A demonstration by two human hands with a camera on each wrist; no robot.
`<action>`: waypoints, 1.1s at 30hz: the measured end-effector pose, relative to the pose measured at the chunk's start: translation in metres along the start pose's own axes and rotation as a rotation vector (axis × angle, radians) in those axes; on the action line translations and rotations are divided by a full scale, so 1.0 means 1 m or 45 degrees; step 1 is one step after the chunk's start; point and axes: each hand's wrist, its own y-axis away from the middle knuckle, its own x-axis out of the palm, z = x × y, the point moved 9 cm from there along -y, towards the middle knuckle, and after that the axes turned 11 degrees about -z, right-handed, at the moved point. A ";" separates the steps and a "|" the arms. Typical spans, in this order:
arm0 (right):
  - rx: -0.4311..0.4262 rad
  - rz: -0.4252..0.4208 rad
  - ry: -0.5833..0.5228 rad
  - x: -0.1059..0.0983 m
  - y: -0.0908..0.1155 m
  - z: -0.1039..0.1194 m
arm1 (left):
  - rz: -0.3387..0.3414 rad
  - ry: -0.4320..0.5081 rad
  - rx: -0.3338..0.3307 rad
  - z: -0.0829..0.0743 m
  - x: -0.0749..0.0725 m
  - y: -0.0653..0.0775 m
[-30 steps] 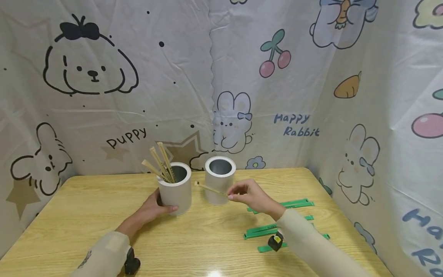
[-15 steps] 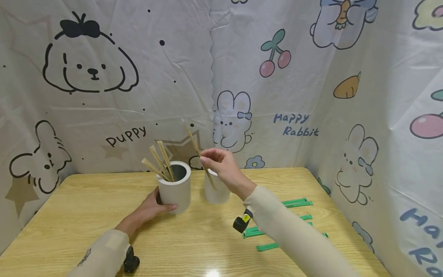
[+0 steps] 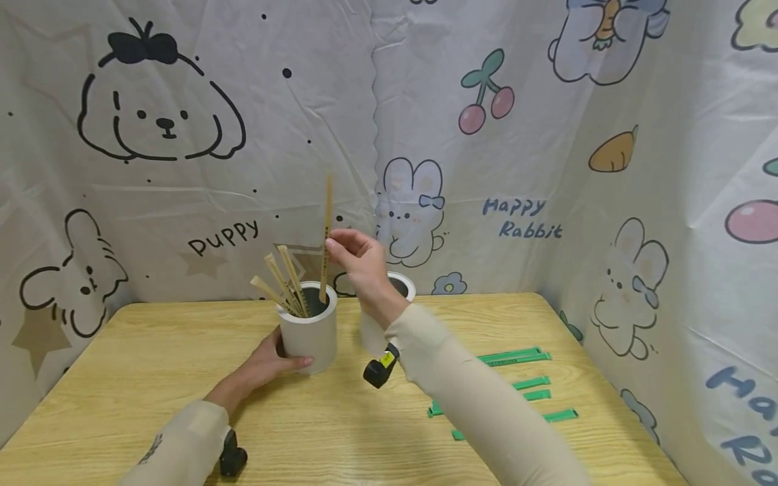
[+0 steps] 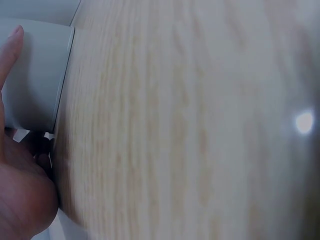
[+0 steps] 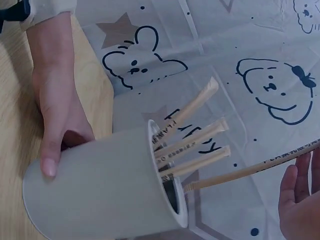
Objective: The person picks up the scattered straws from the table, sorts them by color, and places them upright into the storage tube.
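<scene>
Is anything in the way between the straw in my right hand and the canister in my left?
Nothing visible blocks the straw: its lower end is at the mouth of the canister. Three other straws lean left, apart from it.

1. The left arm [image 3: 179, 445] is being held out from the near left.
2. The left hand [image 3: 265, 368] is being held low in a wide grip, the left thumb [image 3: 296, 364] pointed right.
3. The right arm [image 3: 480, 398] is being held slanting from near right toward far left.
4. The right hand [image 3: 363, 271] is being held higher and farther, right thumb [image 3: 340, 252] and fingertips [image 5: 302, 170] pinched.
</scene>
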 end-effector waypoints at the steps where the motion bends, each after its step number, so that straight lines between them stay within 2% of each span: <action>1: -0.004 -0.009 0.005 0.001 0.000 -0.003 | 0.000 -0.004 0.000 0.000 0.000 0.000; 4: -0.019 -0.010 0.054 0.004 0.005 -0.017 | 0.001 -0.003 0.001 -0.001 0.000 0.000; 8: -0.052 0.003 0.201 0.006 0.013 -0.040 | 0.005 0.004 0.003 -0.001 0.000 0.001; 14: 0.015 0.000 0.318 0.002 0.019 -0.064 | 0.008 0.010 -0.002 0.000 0.001 0.001; 26: 0.014 0.047 0.378 -0.002 0.023 -0.060 | 0.006 -0.005 -0.007 -0.001 0.000 0.001; 33: -0.008 0.111 0.414 -0.004 0.026 -0.057 | 0.011 0.003 -0.010 -0.001 0.001 0.003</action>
